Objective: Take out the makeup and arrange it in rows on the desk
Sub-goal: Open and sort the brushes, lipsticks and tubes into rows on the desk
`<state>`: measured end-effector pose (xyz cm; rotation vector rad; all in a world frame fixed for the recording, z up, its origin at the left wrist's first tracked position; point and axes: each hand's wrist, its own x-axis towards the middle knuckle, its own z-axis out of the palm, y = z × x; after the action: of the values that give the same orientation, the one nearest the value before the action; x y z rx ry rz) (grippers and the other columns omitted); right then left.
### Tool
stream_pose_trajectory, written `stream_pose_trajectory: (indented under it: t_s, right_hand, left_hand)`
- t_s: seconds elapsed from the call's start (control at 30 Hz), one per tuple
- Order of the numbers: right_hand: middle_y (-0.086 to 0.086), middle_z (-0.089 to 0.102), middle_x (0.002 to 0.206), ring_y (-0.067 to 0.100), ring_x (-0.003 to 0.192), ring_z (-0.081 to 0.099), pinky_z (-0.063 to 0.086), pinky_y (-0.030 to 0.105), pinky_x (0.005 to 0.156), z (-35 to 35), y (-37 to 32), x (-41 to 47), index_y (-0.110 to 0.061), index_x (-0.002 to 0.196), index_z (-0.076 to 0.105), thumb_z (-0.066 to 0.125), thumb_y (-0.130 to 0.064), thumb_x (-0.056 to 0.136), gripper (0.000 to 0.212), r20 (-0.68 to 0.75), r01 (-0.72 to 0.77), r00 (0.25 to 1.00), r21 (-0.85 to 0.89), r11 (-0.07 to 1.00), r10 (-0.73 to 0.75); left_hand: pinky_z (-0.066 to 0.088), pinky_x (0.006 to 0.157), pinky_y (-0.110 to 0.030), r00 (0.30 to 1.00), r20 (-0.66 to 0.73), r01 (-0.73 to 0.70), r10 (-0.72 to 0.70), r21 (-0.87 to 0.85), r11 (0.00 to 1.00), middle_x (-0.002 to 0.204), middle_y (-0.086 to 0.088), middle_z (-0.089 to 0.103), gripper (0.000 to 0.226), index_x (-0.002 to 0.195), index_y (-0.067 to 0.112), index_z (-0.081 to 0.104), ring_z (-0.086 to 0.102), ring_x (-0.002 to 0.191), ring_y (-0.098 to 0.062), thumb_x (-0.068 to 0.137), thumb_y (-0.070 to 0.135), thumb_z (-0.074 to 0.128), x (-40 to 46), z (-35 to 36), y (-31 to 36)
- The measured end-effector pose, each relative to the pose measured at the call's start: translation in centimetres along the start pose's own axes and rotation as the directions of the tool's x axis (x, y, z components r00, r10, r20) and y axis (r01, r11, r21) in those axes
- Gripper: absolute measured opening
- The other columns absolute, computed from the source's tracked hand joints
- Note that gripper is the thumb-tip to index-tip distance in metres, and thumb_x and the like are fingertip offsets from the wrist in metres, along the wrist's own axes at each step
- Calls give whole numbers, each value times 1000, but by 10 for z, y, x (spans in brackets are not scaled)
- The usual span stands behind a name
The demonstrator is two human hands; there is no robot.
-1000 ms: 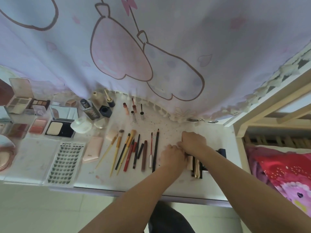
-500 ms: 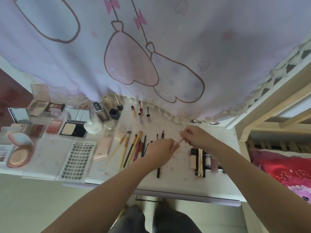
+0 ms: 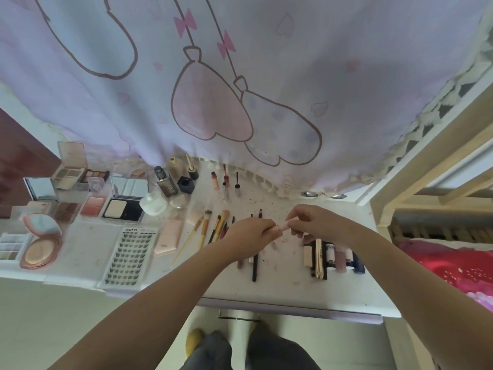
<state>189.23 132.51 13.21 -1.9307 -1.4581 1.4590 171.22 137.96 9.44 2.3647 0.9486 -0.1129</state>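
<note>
A small pale pink tube (image 3: 282,227) is held above the white desk (image 3: 280,287), one end in each hand. My left hand (image 3: 252,236) grips its left end and my right hand (image 3: 310,221) pinches its right end. Under my left hand lies a row of brushes and pencils (image 3: 213,231), with a black pencil (image 3: 255,265) sticking out toward me. To the right, below my right hand, lies a group of tubes and sticks (image 3: 332,259) side by side.
Palettes and compacts (image 3: 92,205), a lash tray (image 3: 128,256), a pink case (image 3: 168,237), bottles (image 3: 166,184) and lip tubes (image 3: 225,180) fill the desk's left and back. A cartoon curtain (image 3: 213,89) hangs behind. A wooden bed frame (image 3: 426,166) stands right.
Both hands rose from the group of tubes at the right with the pink tube and now hold it between them over the desk. The camera tilted up.
</note>
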Motion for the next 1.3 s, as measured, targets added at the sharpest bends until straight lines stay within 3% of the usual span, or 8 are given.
stream_pose_trajectory:
  t_s: [0.2,0.43,0.63,0.77,0.9,1.07,1.17,1.3]
  right_hand:
    - [-1,57,59,4,41,44,38,16,46,3,-5,-3,-15,84,65,48,-37,96,31,56,-106,994,167,980,98]
    - [-3,49,58,4,45,39,35,14,46,0,3,1,-7,81,61,51,-25,96,26,27,-69,998,269,961,64]
    - [4,56,71,10,58,48,39,18,52,-47,44,-9,-1,95,59,52,-21,96,22,-90,-104,984,418,902,155]
    - [8,70,97,14,80,62,49,24,68,-7,37,12,-7,105,58,65,-14,88,20,14,-174,981,516,839,195]
    - [9,64,98,15,88,64,55,29,75,4,46,22,-5,116,57,61,-13,91,27,-6,-110,987,699,707,159]
    - [8,65,100,19,93,66,55,32,80,15,49,41,-6,113,51,50,-19,97,21,-182,-59,963,570,819,196]
    - [0,68,101,15,95,63,51,31,82,22,58,54,-15,107,48,46,-33,97,21,-361,-28,925,244,969,118]
    - [-2,59,96,9,82,58,41,18,70,31,72,66,-18,100,57,48,-36,95,20,-488,37,871,-49,998,-56]
  left_hand:
    - [39,56,-29,1000,-20,-8,9,47,999,67,7,50,31,86,21,53,51,64,-16,98,44,37,-1,1,-1]
    - [36,57,-25,999,49,-18,22,-92,996,67,8,49,28,93,19,56,44,58,-8,100,39,37,-1,-9,-3]
    - [37,56,-24,978,70,205,-198,-126,971,67,5,51,32,76,24,51,49,59,-11,100,39,37,-31,-6,-71]
    - [39,53,-22,985,-7,160,-172,-337,928,79,-2,59,22,107,16,50,46,57,-10,102,30,33,-5,6,-30]
    - [38,54,-23,966,42,229,-255,-595,770,89,5,62,20,119,16,38,44,62,-12,103,24,30,12,17,-15]
    - [44,78,-24,924,20,236,-382,-817,527,94,7,65,22,119,8,44,55,90,-12,102,18,35,38,30,0]
    - [44,79,-17,890,-30,190,-454,-882,431,103,2,67,18,116,9,47,59,97,-9,99,14,43,45,37,3]
    - [39,73,-8,881,-193,166,-431,-727,666,103,7,63,13,106,20,59,57,96,-6,93,20,57,48,49,-4]
